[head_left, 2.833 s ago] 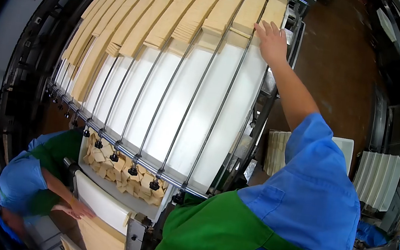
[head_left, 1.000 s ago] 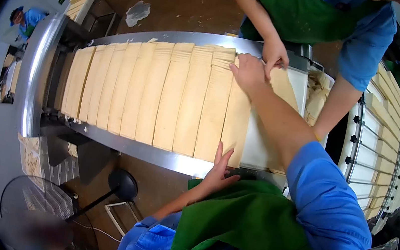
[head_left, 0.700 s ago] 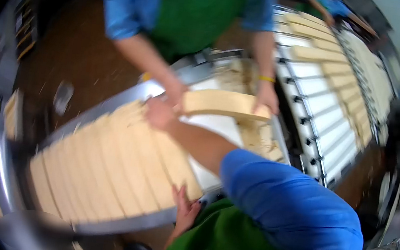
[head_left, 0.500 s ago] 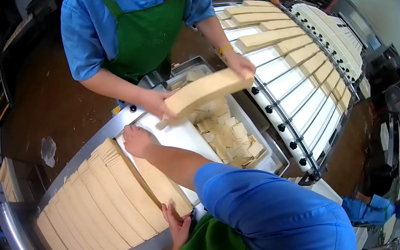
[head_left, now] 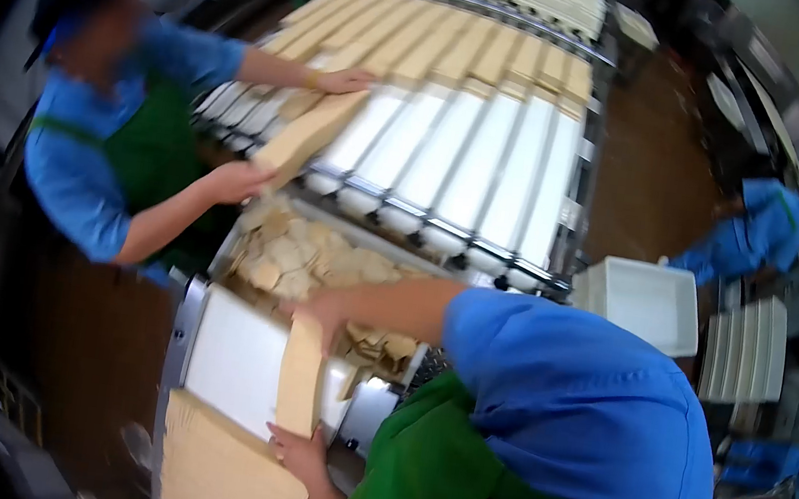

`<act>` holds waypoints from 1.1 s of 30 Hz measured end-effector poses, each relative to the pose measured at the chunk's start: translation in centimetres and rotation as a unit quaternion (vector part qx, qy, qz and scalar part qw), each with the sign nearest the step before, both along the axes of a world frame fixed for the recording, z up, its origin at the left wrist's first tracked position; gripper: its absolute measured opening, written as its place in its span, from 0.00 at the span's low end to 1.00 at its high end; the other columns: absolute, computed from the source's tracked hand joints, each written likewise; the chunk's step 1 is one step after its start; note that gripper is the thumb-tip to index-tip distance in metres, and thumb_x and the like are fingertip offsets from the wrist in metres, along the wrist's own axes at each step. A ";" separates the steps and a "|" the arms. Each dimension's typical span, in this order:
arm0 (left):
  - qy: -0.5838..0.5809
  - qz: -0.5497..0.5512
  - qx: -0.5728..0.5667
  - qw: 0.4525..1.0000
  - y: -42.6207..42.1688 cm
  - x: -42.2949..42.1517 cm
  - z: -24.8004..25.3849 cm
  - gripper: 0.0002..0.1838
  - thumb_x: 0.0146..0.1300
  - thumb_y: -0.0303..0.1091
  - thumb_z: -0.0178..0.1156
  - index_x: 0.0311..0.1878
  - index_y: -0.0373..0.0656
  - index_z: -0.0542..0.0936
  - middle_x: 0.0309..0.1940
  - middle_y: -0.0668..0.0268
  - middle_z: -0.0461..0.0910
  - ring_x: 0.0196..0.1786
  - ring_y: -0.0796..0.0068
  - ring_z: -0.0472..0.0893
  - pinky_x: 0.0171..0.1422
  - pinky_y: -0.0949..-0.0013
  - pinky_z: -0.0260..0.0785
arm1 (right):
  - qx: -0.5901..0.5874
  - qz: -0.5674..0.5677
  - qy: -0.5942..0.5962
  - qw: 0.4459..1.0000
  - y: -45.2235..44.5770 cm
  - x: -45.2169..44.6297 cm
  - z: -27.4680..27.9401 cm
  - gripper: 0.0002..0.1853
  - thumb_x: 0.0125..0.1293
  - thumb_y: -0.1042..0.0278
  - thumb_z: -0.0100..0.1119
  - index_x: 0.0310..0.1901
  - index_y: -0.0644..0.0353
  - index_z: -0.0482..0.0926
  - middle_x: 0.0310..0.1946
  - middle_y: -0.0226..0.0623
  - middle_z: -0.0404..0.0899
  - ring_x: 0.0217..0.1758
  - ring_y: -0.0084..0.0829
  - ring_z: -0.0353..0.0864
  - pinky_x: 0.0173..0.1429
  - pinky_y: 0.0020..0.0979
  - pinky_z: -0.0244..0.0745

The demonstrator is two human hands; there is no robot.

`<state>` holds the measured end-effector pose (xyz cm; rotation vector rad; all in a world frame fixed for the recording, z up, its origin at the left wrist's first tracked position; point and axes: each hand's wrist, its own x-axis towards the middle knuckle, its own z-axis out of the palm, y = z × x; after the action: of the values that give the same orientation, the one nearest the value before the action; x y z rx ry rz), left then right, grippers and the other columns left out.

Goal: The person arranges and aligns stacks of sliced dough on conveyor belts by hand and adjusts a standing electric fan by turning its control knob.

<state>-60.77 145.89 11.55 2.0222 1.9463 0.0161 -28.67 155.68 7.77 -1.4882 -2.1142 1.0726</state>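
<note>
A long beige strip of what look like thin slices packed together [head_left: 302,378] is held between my two hands over the white board [head_left: 234,354]. My right hand [head_left: 322,315], blurred, closes on its far end, beside the bin of broken pieces. At its near end, my left hand [head_left: 300,452] grips with the fingers against the side. Just below my left hand lies a wide block of the same beige slices [head_left: 224,469] in tight rows. Opposite me, a co-worker's hands [head_left: 237,182] hold another long strip [head_left: 308,137] at the edge of the slatted table.
Broken beige pieces [head_left: 293,251] fill a bin beyond the board. The slatted table [head_left: 452,156] carries several long strips along its far half, with metal rails and black knobs at its edge. White tubs [head_left: 649,308] stand at right; other workers [head_left: 755,231] are further off.
My view has swung to the right. My hands have lifted the strip away from the packed rows and across the board. The co-worker's strip has moved from above the bin to the slatted table.
</note>
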 end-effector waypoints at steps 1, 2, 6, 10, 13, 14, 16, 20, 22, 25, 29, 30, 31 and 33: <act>0.005 -0.006 -0.007 1.000 0.4 0.4 0.5 0.51 0.48 0.39 0.76 0.74 0.39 0.59 0.71 0.43 0.61 0.66 0.37 0.70 0.66 0.46 0.71 | -0.023 -0.039 -0.060 0.997 -2.9 0.5 2.9 0.60 0.42 0.46 0.82 0.77 0.44 0.56 0.66 0.60 0.68 0.64 0.55 0.74 0.67 0.48 0.70; 0.011 -0.008 -0.013 1.000 0.7 0.7 0.7 0.51 0.46 0.40 0.77 0.72 0.40 0.61 0.70 0.43 0.62 0.65 0.37 0.71 0.66 0.46 0.71 | -0.049 -0.075 -0.117 0.989 -5.8 1.0 6.2 0.60 0.41 0.51 0.83 0.77 0.39 0.57 0.65 0.62 0.66 0.62 0.57 0.74 0.66 0.49 0.70; -0.118 -0.146 0.129 0.974 1.1 2.5 -2.0 0.49 0.41 0.38 0.80 0.68 0.40 0.64 0.63 0.45 0.67 0.64 0.41 0.69 0.65 0.45 0.69 | 0.061 -0.252 -0.051 0.964 -12.1 3.7 4.7 0.59 0.36 0.57 0.84 0.75 0.34 0.61 0.63 0.61 0.65 0.62 0.58 0.72 0.65 0.51 0.71; -0.172 -0.277 0.150 0.933 -1.6 13.7 2.5 0.48 0.41 0.32 0.76 0.68 0.37 0.64 0.62 0.46 0.66 0.64 0.40 0.67 0.70 0.44 0.63 | 0.214 -0.323 -0.069 0.919 -24.0 14.3 14.6 0.49 0.46 0.46 0.78 0.72 0.43 0.66 0.66 0.62 0.64 0.68 0.59 0.67 0.71 0.52 0.63; -0.187 -0.380 0.110 0.899 -6.7 26.1 8.1 0.47 0.42 0.28 0.72 0.70 0.35 0.64 0.66 0.42 0.60 0.66 0.39 0.66 0.71 0.44 0.60 | 0.268 -0.494 -0.020 0.827 -30.8 27.5 13.5 0.46 0.53 0.41 0.74 0.69 0.59 0.69 0.65 0.46 0.72 0.68 0.47 0.70 0.72 0.48 0.64; -0.236 -0.423 0.077 0.871 -8.1 29.6 8.1 0.45 0.44 0.28 0.72 0.70 0.37 0.65 0.67 0.40 0.59 0.68 0.37 0.65 0.71 0.44 0.61 | 0.264 -0.559 0.040 0.785 -32.6 33.4 12.2 0.41 0.60 0.42 0.69 0.70 0.56 0.69 0.61 0.48 0.76 0.62 0.46 0.76 0.69 0.44 0.69; -0.258 -0.541 0.024 0.800 -12.3 37.5 10.3 0.40 0.52 0.31 0.72 0.70 0.41 0.67 0.70 0.38 0.56 0.69 0.32 0.63 0.72 0.44 0.61 | 0.242 -0.632 0.109 0.728 -35.3 43.0 10.4 0.33 0.71 0.42 0.57 0.71 0.51 0.69 0.55 0.50 0.82 0.54 0.47 0.82 0.61 0.40 0.75; -0.314 -0.607 -0.133 0.718 -17.2 47.5 7.3 0.38 0.57 0.34 0.71 0.71 0.42 0.68 0.75 0.30 0.46 0.74 0.25 0.56 0.76 0.45 0.57 | 0.106 -0.644 -0.038 0.757 -36.0 54.9 8.4 0.29 0.74 0.39 0.48 0.59 0.56 0.79 0.49 0.48 0.84 0.53 0.48 0.83 0.57 0.42 0.76; -0.288 -0.593 -0.126 0.741 -17.7 51.7 6.2 0.39 0.59 0.34 0.70 0.73 0.43 0.67 0.77 0.29 0.42 0.78 0.24 0.48 0.78 0.45 0.53 | 0.043 -0.617 -0.109 0.778 -34.4 59.0 8.0 0.29 0.75 0.40 0.45 0.54 0.59 0.83 0.44 0.47 0.85 0.51 0.48 0.83 0.56 0.42 0.76; -0.189 -0.629 -0.070 0.751 -17.9 57.6 7.2 0.38 0.61 0.39 0.68 0.74 0.45 0.66 0.76 0.31 0.46 0.60 0.29 0.73 0.60 0.47 0.72 | -0.064 -0.587 -0.220 0.777 -32.8 63.1 9.0 0.34 0.73 0.34 0.43 0.45 0.60 0.85 0.41 0.48 0.86 0.49 0.51 0.83 0.54 0.47 0.77; -0.085 -0.641 -0.042 0.762 -18.2 60.6 7.4 0.35 0.62 0.40 0.67 0.73 0.48 0.69 0.76 0.31 0.48 0.40 0.38 0.82 0.41 0.51 0.78 | -0.057 -0.616 -0.213 0.756 -32.2 64.7 8.5 0.38 0.68 0.30 0.49 0.51 0.65 0.82 0.40 0.52 0.86 0.47 0.51 0.84 0.53 0.46 0.77; -0.062 -0.636 -0.057 0.767 -18.1 60.9 7.5 0.35 0.62 0.39 0.66 0.72 0.48 0.69 0.76 0.30 0.48 0.45 0.37 0.83 0.44 0.53 0.79 | -0.025 -0.622 -0.227 0.749 -32.1 64.5 8.2 0.39 0.65 0.28 0.52 0.51 0.65 0.82 0.42 0.53 0.86 0.48 0.51 0.84 0.54 0.45 0.77; -0.061 -0.638 -0.056 0.766 -17.9 60.5 6.9 0.35 0.62 0.39 0.66 0.72 0.48 0.69 0.76 0.30 0.48 0.45 0.37 0.83 0.44 0.53 0.79 | -0.025 -0.624 -0.226 0.748 -32.3 64.4 8.2 0.39 0.65 0.28 0.52 0.51 0.65 0.82 0.42 0.53 0.86 0.48 0.51 0.84 0.54 0.45 0.77; -0.108 -0.653 -0.028 0.749 -17.5 59.8 6.1 0.35 0.60 0.35 0.67 0.72 0.50 0.69 0.76 0.32 0.49 0.43 0.38 0.84 0.43 0.53 0.80 | 0.015 -0.592 -0.264 0.761 -33.0 64.1 7.6 0.41 0.62 0.27 0.56 0.54 0.66 0.80 0.47 0.54 0.84 0.55 0.51 0.81 0.60 0.45 0.73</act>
<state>-1.00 128.39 17.68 2.6890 0.0825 -0.1302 35.45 122.65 15.39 -2.6691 -0.8745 0.1070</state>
